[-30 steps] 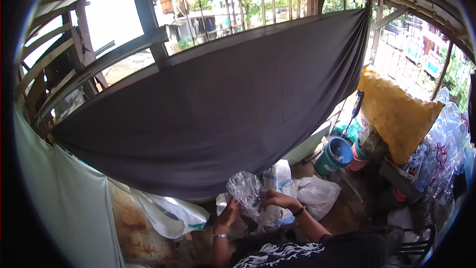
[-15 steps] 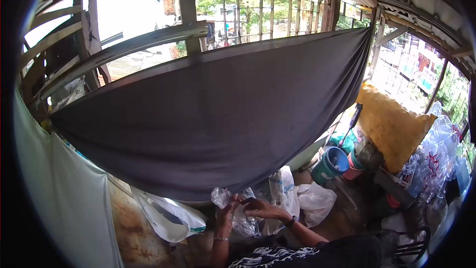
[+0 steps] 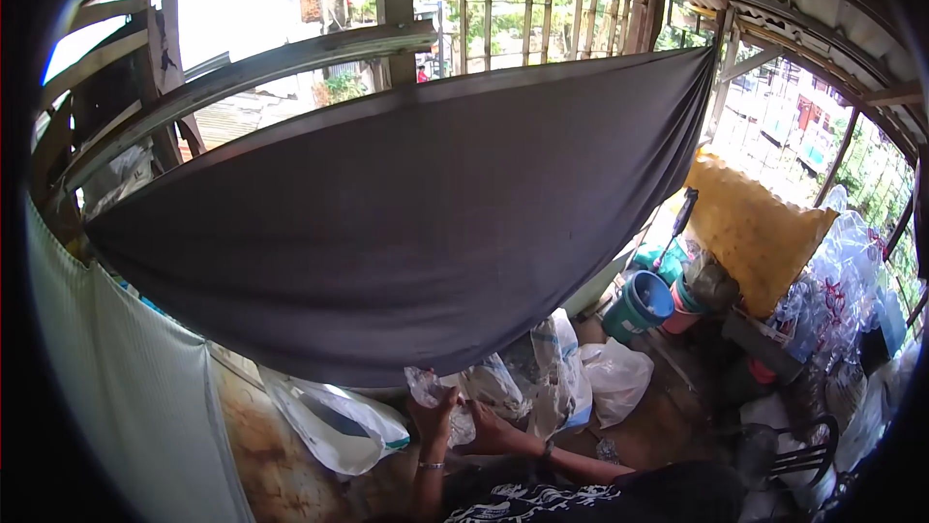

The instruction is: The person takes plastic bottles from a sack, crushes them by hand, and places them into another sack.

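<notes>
My left hand (image 3: 434,418) is closed round a crumpled piece of clear plastic (image 3: 423,385), which sticks up above the thumb. Its exact kind is too small and shiny to make out. Close beside it, my right hand (image 3: 492,434) is bent inward with its fingers on the lower part of the clear plastic (image 3: 464,429). Both hands are in front of my dark shirt (image 3: 542,504). Just beyond them stand white sacks (image 3: 559,373), and to the left lies an open white sack (image 3: 334,426).
A dark cloth (image 3: 416,233) hangs across the front, above the hands. A white bag (image 3: 617,383), a green-blue bucket (image 3: 639,308) and a yellow sheet (image 3: 760,238) are on the right. Clear plastic bags (image 3: 842,281) pile up behind a black chair (image 3: 803,450).
My right hand has dropped lower and turned, its fingers now beneath the left hand's thumb. The clear plastic looks more bunched together. The view has shifted slightly.
</notes>
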### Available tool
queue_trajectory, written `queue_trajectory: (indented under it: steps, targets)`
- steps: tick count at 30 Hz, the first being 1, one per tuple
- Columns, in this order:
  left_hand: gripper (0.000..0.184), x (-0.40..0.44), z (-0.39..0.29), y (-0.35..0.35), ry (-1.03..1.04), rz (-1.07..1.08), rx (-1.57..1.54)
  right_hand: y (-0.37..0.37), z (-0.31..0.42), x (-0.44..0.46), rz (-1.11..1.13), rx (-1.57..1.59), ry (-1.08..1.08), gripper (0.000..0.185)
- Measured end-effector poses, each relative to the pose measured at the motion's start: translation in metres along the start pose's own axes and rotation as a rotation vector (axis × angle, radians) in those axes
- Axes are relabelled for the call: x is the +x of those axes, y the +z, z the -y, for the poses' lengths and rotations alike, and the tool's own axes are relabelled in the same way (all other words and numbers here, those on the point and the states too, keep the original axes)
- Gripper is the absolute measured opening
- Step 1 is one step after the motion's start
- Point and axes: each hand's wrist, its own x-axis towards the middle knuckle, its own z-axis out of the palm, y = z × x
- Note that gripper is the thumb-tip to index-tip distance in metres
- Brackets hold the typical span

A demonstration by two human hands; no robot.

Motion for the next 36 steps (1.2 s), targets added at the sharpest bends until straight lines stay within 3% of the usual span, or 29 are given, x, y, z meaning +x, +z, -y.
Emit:
queue_trajectory:
  steps: [1, 4, 5, 8, 9, 12, 13, 14, 16, 19, 23, 25, 28, 31, 36]
  targets:
    - [0.066, -0.002, -0.003, -0.003, 0.004, -0.012, 0.03, 0.008, 0.002, -0.001, -0.104, 0.01, -0.065, 0.099]
    - [0.071, 0.005, 0.0, -0.023, -0.112, -0.021, -0.032, 0.001, 0.03, -0.004, -0.031, 0.103, 0.091, 0.092]
    - [0.073, 0.007, -0.002, -0.027, -0.118, -0.013, -0.081, -0.002, 0.039, -0.004, -0.092, 0.108, 0.097, 0.074]
    - [0.075, 0.007, -0.008, -0.03, -0.019, 0.118, -0.176, 0.009, 0.022, 0.0, -0.188, 0.178, -0.06, 0.054]
    - [0.083, 0.008, -0.008, -0.028, 0.011, 0.143, -0.185, 0.004, 0.024, -0.002, -0.174, 0.117, 0.005, 0.043]
    - [0.087, 0.014, 0.02, -0.044, -0.039, 0.345, -0.117, 0.002, 0.003, 0.001, -0.19, 0.076, -0.011, 0.042]
    - [0.08, 0.013, 0.026, -0.05, -0.049, 0.511, 0.077, -0.004, -0.003, 0.002, -0.09, 0.087, 0.083, 0.044]
    - [0.055, -0.003, 0.015, -0.03, -0.18, 0.425, 0.026, -0.007, -0.006, 0.005, -0.1, 0.085, 0.042, 0.045]
    - [0.031, -0.015, 0.004, -0.01, -0.231, 0.276, 0.543, -0.013, -0.012, 0.012, -0.124, 0.075, -0.039, 0.046]
    - [0.017, -0.016, 0.015, 0.013, -0.149, 0.177, -0.037, -0.036, 0.006, 0.008, -0.17, 0.18, -0.003, 0.053]
    - [0.015, -0.008, 0.033, 0.033, 0.021, 0.118, -0.001, -0.062, -0.002, -0.006, -0.122, 0.193, 0.147, 0.069]
    - [0.013, -0.004, 0.043, 0.037, -0.089, 0.081, -0.081, -0.062, -0.04, -0.013, -0.027, 0.184, 0.159, 0.078]
    - [0.012, -0.006, 0.049, 0.059, -0.199, 0.069, -0.153, -0.086, -0.027, -0.023, -0.092, 0.372, 0.057, 0.073]
    - [0.014, -0.006, 0.056, 0.091, -0.217, 0.062, -0.273, -0.124, -0.013, -0.028, -0.065, 0.372, 0.203, 0.056]
    - [0.013, -0.002, 0.103, 0.127, -0.064, -0.01, 0.005, -0.143, -0.05, -0.038, -0.132, 0.264, 0.315, 0.048]
